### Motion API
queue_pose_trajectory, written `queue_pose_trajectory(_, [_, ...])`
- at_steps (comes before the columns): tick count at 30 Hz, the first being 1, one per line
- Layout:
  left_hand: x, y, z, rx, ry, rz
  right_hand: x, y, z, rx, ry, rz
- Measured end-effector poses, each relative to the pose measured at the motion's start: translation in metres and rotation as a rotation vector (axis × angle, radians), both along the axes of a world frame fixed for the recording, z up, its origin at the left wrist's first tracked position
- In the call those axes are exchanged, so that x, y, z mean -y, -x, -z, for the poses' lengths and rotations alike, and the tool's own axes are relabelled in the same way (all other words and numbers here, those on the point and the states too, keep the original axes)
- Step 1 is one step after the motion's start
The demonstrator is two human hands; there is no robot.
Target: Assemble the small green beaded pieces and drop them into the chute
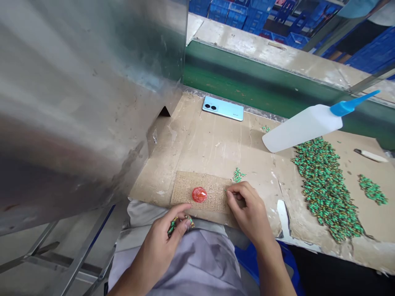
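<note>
Several small green and gold pieces [190, 221] are held in my left hand [168, 230], its fingers curled round them near the bench's front edge. My right hand [247, 207] pinches thumb and forefinger together at the right end of a tan, speckled board [185, 185]. A tiny green speck shows by those fingertips, too small to name. Between the hands, a round, glossy red piece [199, 194] lies on the board. Just beyond my right hand is a little cluster of small green pieces [238, 175].
A white squeeze bottle [302, 125] with a blue nozzle leans beside a large heap of green pieces [327, 185]. Nearby are a small knife [370, 155] and a smaller pile [372, 189]. A light-blue phone [224, 108] lies at the back; a metal panel [92, 90] rises left.
</note>
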State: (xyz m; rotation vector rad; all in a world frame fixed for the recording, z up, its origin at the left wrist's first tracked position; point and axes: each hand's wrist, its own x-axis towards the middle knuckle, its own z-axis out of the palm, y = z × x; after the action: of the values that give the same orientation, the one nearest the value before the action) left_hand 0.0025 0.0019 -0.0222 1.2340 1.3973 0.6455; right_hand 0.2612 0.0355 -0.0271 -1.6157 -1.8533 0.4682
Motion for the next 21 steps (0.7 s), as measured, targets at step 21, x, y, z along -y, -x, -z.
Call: queue_pose_trajectory(21, [0.0001, -0.0019, -0.0004, 0.012, 0.025, 0.002, -0.0033, -0.0009, -0.0028, -0.065, -0.012, 0.047])
